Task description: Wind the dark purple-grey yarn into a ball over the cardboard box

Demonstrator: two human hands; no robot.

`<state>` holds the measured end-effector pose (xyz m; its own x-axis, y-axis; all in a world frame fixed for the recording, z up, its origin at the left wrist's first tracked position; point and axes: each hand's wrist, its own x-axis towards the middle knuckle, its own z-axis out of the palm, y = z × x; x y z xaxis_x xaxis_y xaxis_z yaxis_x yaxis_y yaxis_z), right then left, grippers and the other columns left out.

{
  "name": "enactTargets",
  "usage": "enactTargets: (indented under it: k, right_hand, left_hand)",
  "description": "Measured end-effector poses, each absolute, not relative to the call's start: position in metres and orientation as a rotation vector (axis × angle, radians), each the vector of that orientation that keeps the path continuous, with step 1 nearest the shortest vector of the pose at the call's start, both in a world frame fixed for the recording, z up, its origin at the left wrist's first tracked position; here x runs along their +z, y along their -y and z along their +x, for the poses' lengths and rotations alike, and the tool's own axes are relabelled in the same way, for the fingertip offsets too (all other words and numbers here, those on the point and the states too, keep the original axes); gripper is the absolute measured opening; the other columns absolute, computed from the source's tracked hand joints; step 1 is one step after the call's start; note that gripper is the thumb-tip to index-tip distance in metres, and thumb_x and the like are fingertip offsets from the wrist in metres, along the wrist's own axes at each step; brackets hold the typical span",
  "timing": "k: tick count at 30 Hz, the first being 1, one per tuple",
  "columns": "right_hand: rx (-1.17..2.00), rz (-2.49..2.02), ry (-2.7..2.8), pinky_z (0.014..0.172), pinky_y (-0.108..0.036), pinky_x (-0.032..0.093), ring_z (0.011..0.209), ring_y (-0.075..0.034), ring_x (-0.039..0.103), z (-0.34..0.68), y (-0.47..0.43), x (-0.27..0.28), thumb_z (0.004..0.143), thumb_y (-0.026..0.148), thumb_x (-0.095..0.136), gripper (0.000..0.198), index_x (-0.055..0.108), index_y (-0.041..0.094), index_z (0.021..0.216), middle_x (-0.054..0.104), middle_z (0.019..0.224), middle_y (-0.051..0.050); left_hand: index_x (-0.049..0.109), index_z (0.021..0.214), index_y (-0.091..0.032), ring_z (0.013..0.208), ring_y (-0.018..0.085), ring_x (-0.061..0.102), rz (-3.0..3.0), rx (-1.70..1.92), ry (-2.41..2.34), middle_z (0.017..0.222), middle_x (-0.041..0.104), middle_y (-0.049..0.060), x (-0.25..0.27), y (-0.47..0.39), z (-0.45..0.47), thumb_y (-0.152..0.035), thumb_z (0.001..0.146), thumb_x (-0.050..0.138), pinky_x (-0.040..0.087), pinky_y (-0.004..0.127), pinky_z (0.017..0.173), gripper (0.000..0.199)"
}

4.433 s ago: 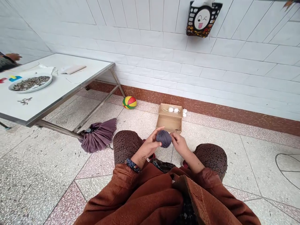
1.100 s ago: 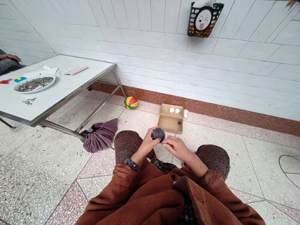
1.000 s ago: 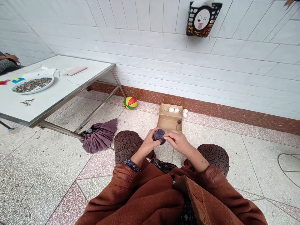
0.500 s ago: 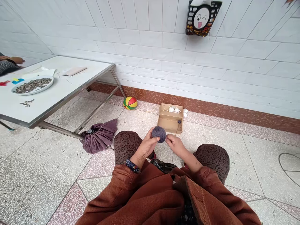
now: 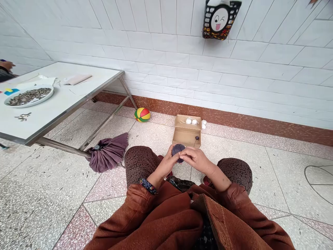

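My left hand (image 5: 166, 164) holds a ball of grey-purple yarn (image 5: 177, 149) above the floor between my knees. Over the ball's near right side lies my right hand (image 5: 195, 158), thumb and fingers pinched on the yarn; the strand there is too fine to see clearly. Just beyond my hands an open cardboard box (image 5: 182, 136) rests on the floor. Inside is a small dark purple ball of yarn (image 5: 197, 138), with a strand running toward my hands. Two white balls of yarn (image 5: 191, 121) sit in its lid.
To the left stands a white table (image 5: 67, 100) bearing a plate of seeds (image 5: 31, 96). Below it lie a folded purple umbrella (image 5: 109, 152) and a colourful ball (image 5: 142, 114). A black basket (image 5: 221, 21) hangs on the wall. Another person's hand (image 5: 7, 65) shows far left.
My right hand has moved from the yarn ball's right side across its near face. The ball sits slightly lower and is more covered. The whole view has shifted a little.
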<state>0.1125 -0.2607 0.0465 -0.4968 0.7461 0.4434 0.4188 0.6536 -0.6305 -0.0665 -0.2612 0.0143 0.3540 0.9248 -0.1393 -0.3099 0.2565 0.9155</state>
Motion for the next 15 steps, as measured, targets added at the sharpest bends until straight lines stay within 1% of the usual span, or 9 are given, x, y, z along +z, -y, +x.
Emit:
enactTargets:
  k: [2,7,11,15]
  right_hand:
    - [0.515,-0.899,2.145,0.071,-0.028,0.049,0.077,-0.017,0.063,0.116,0.257,0.048,0.104,0.036,0.050,0.026,0.070,0.021,0.096,0.068,0.084,-0.005]
    - [0.426,-0.938,2.122,0.069,-0.028,0.049,0.073,-0.017,0.062,0.124,0.247,0.046,0.103,0.041,0.051,0.030,0.072,0.023,0.091,0.066,0.080,-0.005]
    - [0.440,-1.010,1.968,0.071,-0.029,0.050,0.076,-0.019,0.063,0.129,0.238,0.033,0.102,0.044,0.053,0.030,0.072,0.023,0.091,0.067,0.081,-0.005]
    - [0.478,-1.096,1.805,0.069,-0.029,0.049,0.074,-0.018,0.062,0.129,0.235,0.013,0.102,0.045,0.053,0.031,0.068,0.021,0.088,0.067,0.080,-0.005]
  left_hand:
    - [0.055,0.127,-0.025,0.092,0.018,0.056,0.871,0.926,-0.749,0.110,0.060,0.004,0.018,0.264,-0.065,-0.045,0.084,0.069,0.045,0.030,0.079,0.050]
    - [0.060,0.128,-0.026,0.110,0.024,0.054,0.827,0.861,-0.665,0.123,0.061,0.007,0.020,0.267,-0.067,-0.039,0.079,0.073,0.043,0.035,0.091,0.052]
    - [0.056,0.139,-0.029,0.107,0.026,0.057,0.788,0.801,-0.586,0.130,0.060,0.008,0.021,0.269,-0.065,-0.039,0.076,0.072,0.046,0.038,0.089,0.065]
    - [0.053,0.143,-0.027,0.104,0.028,0.061,0.730,0.801,-0.504,0.128,0.062,0.010,0.031,0.268,-0.063,-0.042,0.076,0.066,0.049,0.042,0.086,0.070]
